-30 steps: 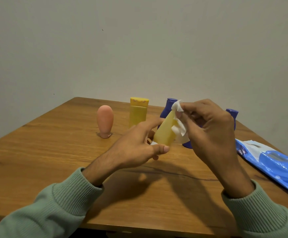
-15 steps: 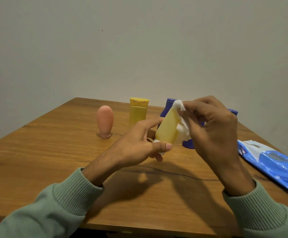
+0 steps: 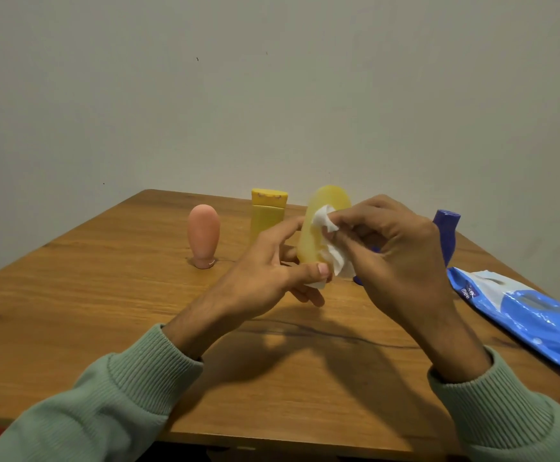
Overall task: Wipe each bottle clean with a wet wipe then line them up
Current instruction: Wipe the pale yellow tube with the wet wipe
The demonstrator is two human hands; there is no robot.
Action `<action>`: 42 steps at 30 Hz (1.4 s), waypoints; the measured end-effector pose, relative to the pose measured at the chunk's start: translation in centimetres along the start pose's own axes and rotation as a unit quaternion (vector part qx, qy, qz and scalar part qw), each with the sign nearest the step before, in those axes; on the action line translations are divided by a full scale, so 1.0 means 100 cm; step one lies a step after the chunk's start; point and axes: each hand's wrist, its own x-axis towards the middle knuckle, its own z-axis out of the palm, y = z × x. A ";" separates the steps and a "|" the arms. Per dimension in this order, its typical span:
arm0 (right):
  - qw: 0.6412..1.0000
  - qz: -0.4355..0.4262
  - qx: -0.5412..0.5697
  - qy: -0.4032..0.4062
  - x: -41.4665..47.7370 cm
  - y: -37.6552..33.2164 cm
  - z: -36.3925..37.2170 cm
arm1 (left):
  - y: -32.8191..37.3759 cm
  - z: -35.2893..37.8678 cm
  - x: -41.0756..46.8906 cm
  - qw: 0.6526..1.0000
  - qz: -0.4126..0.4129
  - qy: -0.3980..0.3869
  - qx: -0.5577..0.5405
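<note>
Above the middle of a brown wooden table (image 3: 105, 311) before a plain grey wall (image 3: 272, 95), the left hand (image 3: 265, 275) grips a translucent yellow rounded bottle (image 3: 312, 241); the right hand (image 3: 402, 258) pinches a white wet wipe (image 3: 325, 221) against it.

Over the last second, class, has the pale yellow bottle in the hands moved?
Yes. The pale yellow bottle has risen: its top, earlier below the cap of the standing yellow tube, is now level with it.
</note>
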 end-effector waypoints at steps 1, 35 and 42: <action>1.000 0.000 0.002 -0.005 0.000 0.000 0.000 | 0.000 -0.001 0.000 1.000 -0.002 -0.006 -0.004; 0.982 0.136 0.128 0.016 0.004 -0.007 -0.011 | 0.001 -0.005 -0.003 0.988 -0.017 -0.076 -0.130; 0.986 0.119 0.116 -0.013 0.004 -0.010 -0.008 | 0.003 -0.005 -0.001 0.987 -0.007 -0.051 -0.150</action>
